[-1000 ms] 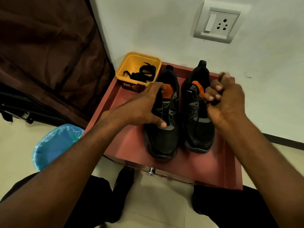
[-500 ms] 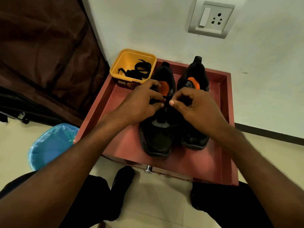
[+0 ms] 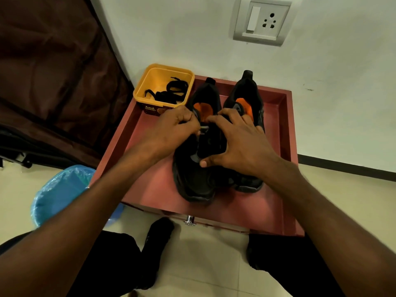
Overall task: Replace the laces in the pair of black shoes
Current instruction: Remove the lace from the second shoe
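Far left: dark brown fabric (image 3: 49,67) hanging down beside the wall, black gear under it on the floor, too dark to ID. Blue-lined bin (image 3: 62,191) on the beige tile floor (image 3: 205,260), just left of the red drawer-like tray (image 3: 285,129), partly hidden behind the left forearm. Yellow Amul tub (image 3: 150,82) in the tray's back-left corner, loose black laces (image 3: 169,91) coiled inside. Left hand (image 3: 173,129) closed in a pinch at the left black shoe (image 3: 197,181), throat area, fingertips on something thin and pale; can't tell if lace tip or eyelet trim. Right hand (image 3: 237,146) spread wide over the same shoe's tongue and lacing zone, thumb at the toe side, fingers reaching up to the orange lining; covers most of the mid part and much of the right black shoe (image 3: 248,93) too. Both shoes side by side in the tray, toes toward the wearer, heels toward the wall, touching or nearly so. Metal knob (image 3: 189,220) on the tray's front edge. Black-clad legs below, one foot under the tray front. White wall (image 3: 192,28) behind, switch-and-socket plate (image 3: 263,20) upper right, dark skirting along the floor at right.
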Motion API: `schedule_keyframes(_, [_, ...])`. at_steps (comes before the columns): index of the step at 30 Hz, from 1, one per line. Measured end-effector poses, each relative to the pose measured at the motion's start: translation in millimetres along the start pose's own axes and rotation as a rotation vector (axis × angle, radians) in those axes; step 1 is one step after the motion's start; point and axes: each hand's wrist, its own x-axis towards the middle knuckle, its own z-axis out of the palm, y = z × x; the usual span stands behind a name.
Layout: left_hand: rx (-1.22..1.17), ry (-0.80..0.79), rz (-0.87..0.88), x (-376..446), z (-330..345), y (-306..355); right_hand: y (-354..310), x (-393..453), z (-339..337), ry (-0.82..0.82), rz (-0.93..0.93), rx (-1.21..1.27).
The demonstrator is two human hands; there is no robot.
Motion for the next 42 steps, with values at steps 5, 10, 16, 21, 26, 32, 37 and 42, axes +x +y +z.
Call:
schedule_keyframes(5, [0.436, 0.046, 0.201, -1, 8, -3, -7, 0, 3, 0.001, 0.002, 0.024])
schedule_keyframes(10, [0.644, 0.026, 0.284, -3, 5, 1, -9, -2, 4, 0.007, -0.004, 0.044])
schedule_keyframes(16, [-0.264, 0.004, -0.098, 1, -10, 23, -8, 0, 4, 0.008, 0.006, 0.042])
schedule_keyframes(21, [0.413, -0.046, 0.078, -1, -5, 7, -8, 1, 4, 0.0, 0.004, 0.031])
schedule_keyframes(26, [0.634, -0.018, 0.183, -1, 0, 6, -8, 2, 3, -0.012, 0.005, 0.032])
schedule_keyframes(32, [-0.617, 0.114, -0.033, 5, -15, 32, -5, 2, 0, -0.01, 0.022, 0.055])
schedule_keyframes(37, [0.07, 0.117, 0.053, 3, -12, 16, -7, 2, 1, -0.001, 0.017, 0.054])
schedule_keyframes(42, [0.623, -0.016, 0.164, -1, -1, 4, -7, 3, 2, -0.004, 0.017, 0.055])
